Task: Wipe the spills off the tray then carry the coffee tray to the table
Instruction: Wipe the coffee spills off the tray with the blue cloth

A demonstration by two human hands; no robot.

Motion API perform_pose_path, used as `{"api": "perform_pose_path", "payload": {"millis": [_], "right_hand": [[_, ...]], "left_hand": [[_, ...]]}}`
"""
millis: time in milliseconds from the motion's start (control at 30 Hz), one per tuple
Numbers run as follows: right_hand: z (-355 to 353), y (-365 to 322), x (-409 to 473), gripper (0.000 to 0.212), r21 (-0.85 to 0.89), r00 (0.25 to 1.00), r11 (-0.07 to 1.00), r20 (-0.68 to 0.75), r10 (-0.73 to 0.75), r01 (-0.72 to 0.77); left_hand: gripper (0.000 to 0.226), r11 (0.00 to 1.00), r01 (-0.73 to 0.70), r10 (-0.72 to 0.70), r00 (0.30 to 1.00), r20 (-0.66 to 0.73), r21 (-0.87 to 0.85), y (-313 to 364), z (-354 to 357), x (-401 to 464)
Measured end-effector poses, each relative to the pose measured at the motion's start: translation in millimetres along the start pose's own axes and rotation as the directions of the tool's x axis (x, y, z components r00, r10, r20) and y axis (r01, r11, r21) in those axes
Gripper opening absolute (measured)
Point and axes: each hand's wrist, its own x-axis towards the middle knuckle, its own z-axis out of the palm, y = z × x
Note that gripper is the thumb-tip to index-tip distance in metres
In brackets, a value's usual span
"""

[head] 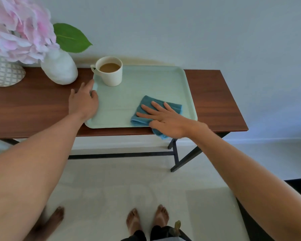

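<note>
My left hand (83, 100) is resting on the left rim of the pale green tray (146, 80), fingers loosely apart, on the wooden worktop (33, 108). The coffee mug (109, 71) is standing in the tray's far-left corner. My right hand (165, 119), fingers spread flat, is pressing the blue cloth (147, 101) onto the tray's near-right part.

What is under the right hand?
A folded blue cloth, pressed flat on the tray by the right hand. Any spill beneath the cloth is covered.
</note>
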Motion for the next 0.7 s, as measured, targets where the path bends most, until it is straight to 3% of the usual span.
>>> {"api": "perform_pose_path", "payload": {"millis": [67, 167, 300, 433, 500, 633, 700], "right_hand": [[-5, 9, -28, 0.051, 0.101, 1.0, 0.995, 0.017, -0.012, 0.01], [-13, 25, -58, 0.049, 0.2, 0.991, 0.971, -0.016, 0.134, -0.128], [-17, 26, -25, 0.057, 0.065, 0.941, 0.94, -0.037, 0.338, -0.335], [-12, -3, 32, 0.065, 0.1, 0.843, 0.855, -0.143, 0.519, -0.509], [-7, -19, 48, 0.065, 0.081, 0.862, 0.877, -0.166, 0.48, -0.473], [8, -40, 43, 0.06, -0.009, 0.972, 0.978, -0.117, 0.204, -0.206], [16, -33, 27, 0.06, -0.032, 0.979, 0.984, -0.106, 0.171, -0.175]], "left_hand": [[0.055, 1.0, 0.003, -0.003, 1.0, -0.001, 0.003, 1, -1, -1], [0.054, 1.0, 0.011, -0.011, 1.0, 0.001, 0.004, 3, -2, -2], [0.055, 1.0, 0.0, 0.0, 1.0, 0.015, 0.014, 3, -3, -2], [0.056, 1.0, 0.002, -0.002, 1.0, 0.015, 0.022, 3, -3, -2], [0.056, 1.0, 0.009, -0.009, 1.0, 0.012, 0.021, 4, -2, -2], [0.055, 0.999, 0.026, -0.026, 1.0, 0.007, 0.018, 8, -3, -3], [0.055, 0.999, 0.027, -0.027, 1.0, 0.007, 0.018, 9, -4, -3]]}}
